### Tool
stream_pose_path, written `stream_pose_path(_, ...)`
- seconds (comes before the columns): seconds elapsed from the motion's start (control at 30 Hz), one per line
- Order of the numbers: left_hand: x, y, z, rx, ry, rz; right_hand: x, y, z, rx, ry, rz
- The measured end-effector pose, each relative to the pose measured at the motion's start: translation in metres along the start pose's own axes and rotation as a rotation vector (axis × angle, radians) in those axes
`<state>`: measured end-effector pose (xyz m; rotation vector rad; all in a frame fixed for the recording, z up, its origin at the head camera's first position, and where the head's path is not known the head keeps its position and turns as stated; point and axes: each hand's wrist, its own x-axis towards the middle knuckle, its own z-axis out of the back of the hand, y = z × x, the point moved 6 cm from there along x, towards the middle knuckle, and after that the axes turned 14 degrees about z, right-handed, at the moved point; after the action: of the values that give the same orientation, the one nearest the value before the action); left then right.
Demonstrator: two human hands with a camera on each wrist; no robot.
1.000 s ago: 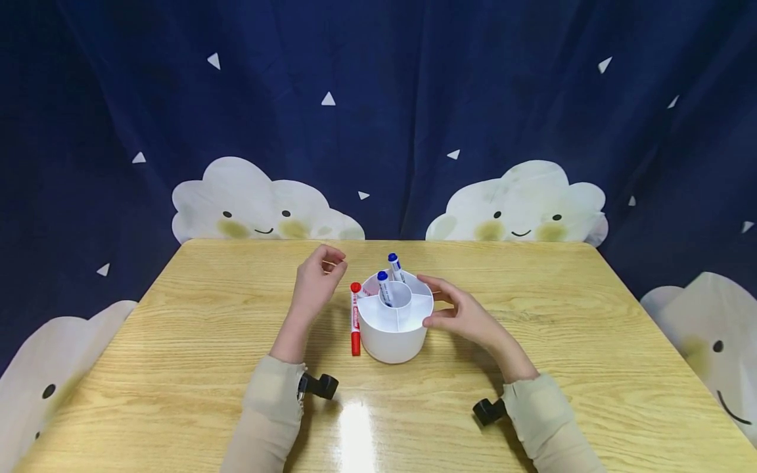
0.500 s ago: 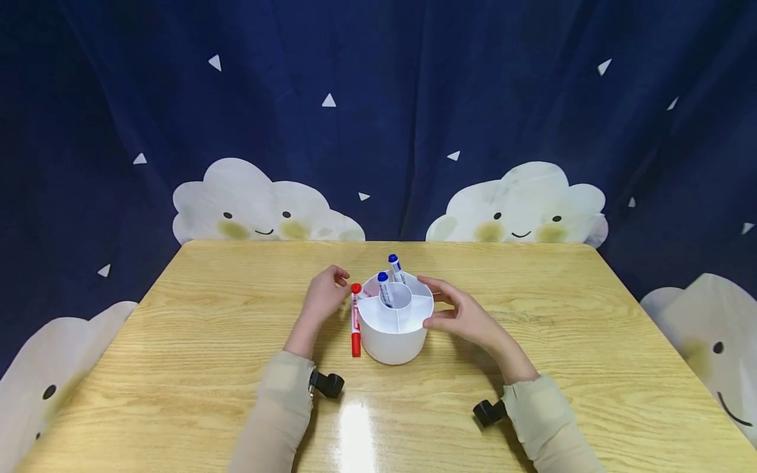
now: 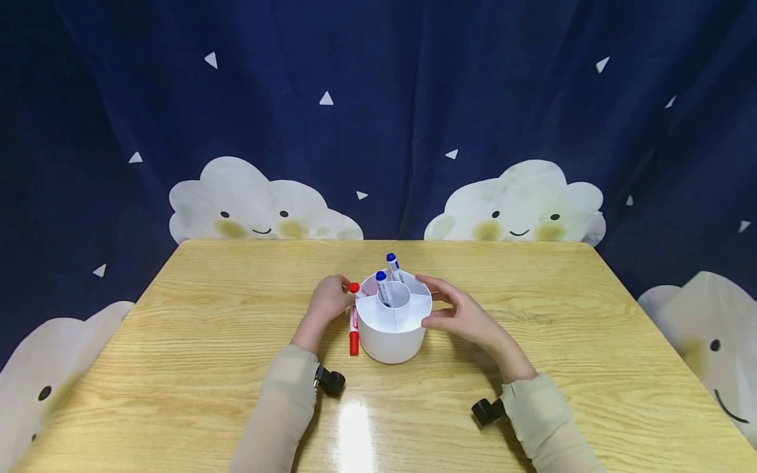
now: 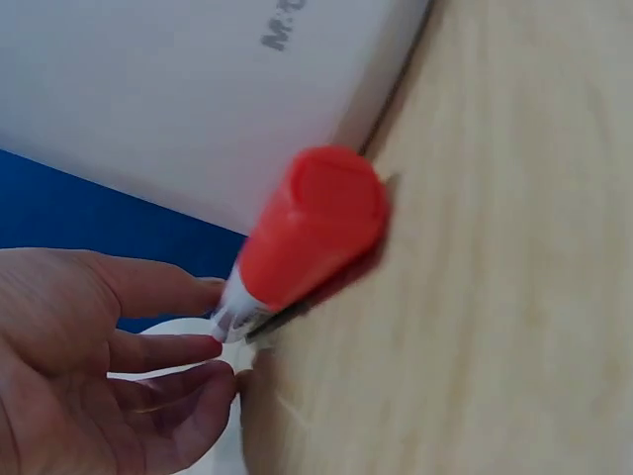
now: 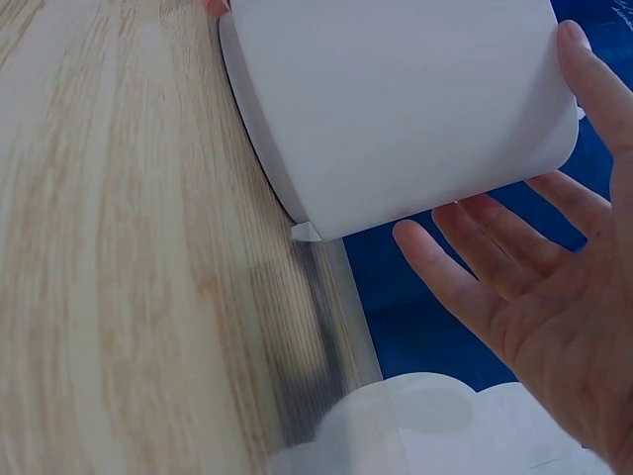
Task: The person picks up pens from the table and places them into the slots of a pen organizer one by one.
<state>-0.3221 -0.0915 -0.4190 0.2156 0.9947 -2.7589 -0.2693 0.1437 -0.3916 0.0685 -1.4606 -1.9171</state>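
Upright on the wooden table stands a white round pen holder [image 3: 392, 345] with divided compartments. Two blue-capped markers, a nearer one [image 3: 383, 289] in the middle cup and a farther one [image 3: 393, 266] behind it, stick up from it. A red-capped marker [image 3: 355, 288] leans out at its left. Another red marker [image 3: 353, 341] lies along the holder's left side. My left hand [image 3: 330, 299] pinches this marker's white body between thumb and fingers, its red cap [image 4: 312, 228] towards the wrist camera. My right hand [image 3: 461, 315] holds the holder's right side, thumb in front, fingers behind.
The light wooden table [image 3: 195, 368] runs back to a dark blue curtain [image 3: 378, 118] printed with white clouds and triangles. Black wrist cameras, left [image 3: 333, 383] and right [image 3: 487, 412], stick out from the cuffs.
My left hand has come down and right to the red marker beside the holder, and its fingertips now close on it. The right hand and the holder stay where they were.
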Motion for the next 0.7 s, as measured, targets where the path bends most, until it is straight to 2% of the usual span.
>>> stream_pose_path(0.2,0.002,-0.002,0.000,0.035,-0.002,-0.001,0.002,0.016,-0.002,0.010,0.006,-0.012)
stream_pose_path(0.27,0.004,-0.002,-0.001,0.035,-0.020,-0.007,0.002,0.015,-0.002,0.008,0.007,-0.012)
stream_pose_path(0.37,0.007,-0.002,-0.004,0.030,-0.007,0.014,0.001,0.004,-0.001,0.007,0.003,-0.008)
stream_pose_path(0.5,0.006,-0.001,-0.006,-0.012,0.031,0.051,0.000,-0.002,0.000,0.003,0.002,0.000)
stream_pose_path(0.7,0.003,0.001,-0.003,-0.072,-0.008,0.031,0.000,-0.001,-0.001,0.003,0.002,-0.008)
